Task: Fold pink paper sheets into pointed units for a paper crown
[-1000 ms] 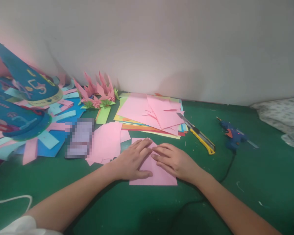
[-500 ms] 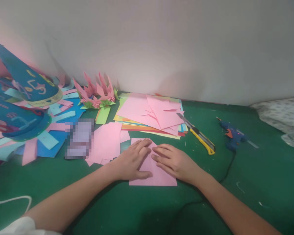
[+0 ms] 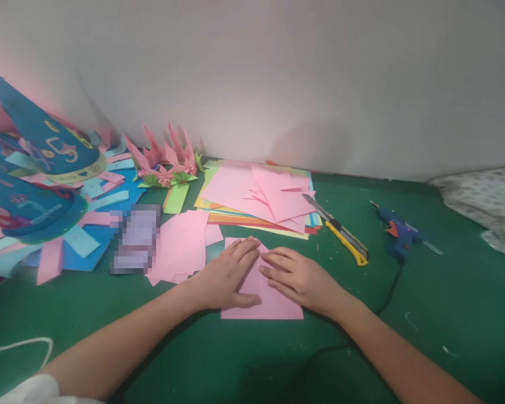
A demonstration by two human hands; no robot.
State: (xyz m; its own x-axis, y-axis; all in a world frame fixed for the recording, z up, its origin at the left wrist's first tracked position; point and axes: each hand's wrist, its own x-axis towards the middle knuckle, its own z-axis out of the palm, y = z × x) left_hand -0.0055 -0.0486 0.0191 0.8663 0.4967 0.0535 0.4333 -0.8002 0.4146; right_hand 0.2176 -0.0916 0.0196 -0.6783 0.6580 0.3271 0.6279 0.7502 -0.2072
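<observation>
A sheet of pink paper (image 3: pixel 252 311) lies on the green tabletop in front of me, its top right part folded or covered under my fingers. My left hand (image 3: pixel 229 275) rests flat on the sheet's left side, fingers stretched toward the top and thumb out to the right. From the other side, my right hand (image 3: pixel 301 278) presses on the paper's right part with its fingers extended. The fingertips of both hands nearly meet near the middle. Loose pink sheets (image 3: pixel 183 247) lie just left of my left hand.
Behind the hands sits a stack of coloured paper (image 3: pixel 231 191), with a yellow utility knife (image 3: pixel 343 238) at its right. A blue glue gun (image 3: pixel 399 233) lies farther right. On the left are a pink paper crown (image 3: pixel 166 160), a blurred-out phone-like object (image 3: pixel 137 238) and blue cone hats (image 3: pixel 63 146).
Almost nothing differs. Both hands stay on the pink paper in the same pose, and the view has shifted very slightly.
</observation>
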